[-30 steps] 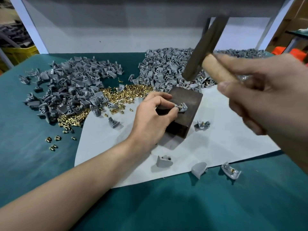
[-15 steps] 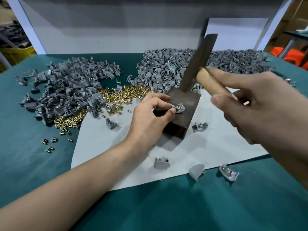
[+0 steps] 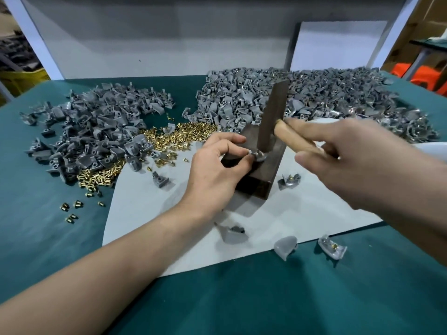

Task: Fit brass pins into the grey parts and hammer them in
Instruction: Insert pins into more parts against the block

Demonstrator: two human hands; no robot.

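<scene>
Down from raised: dark steel hammer with wooden handle (image 3: 272,112), gripped in right hand (image 3: 358,160); face now on small grey plastic part (image 3: 260,155) atop dark rectangular block (image 3: 255,189). Part pinched by left hand (image 3: 217,170). Hidden pin probably being seated.

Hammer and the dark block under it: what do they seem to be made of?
Long dark hammer head: probably steel, dull grey-brown.
Its round pale handle: wood, tan, matt.
Dark square block: likely metal, faint sheen; wood possible.
</scene>
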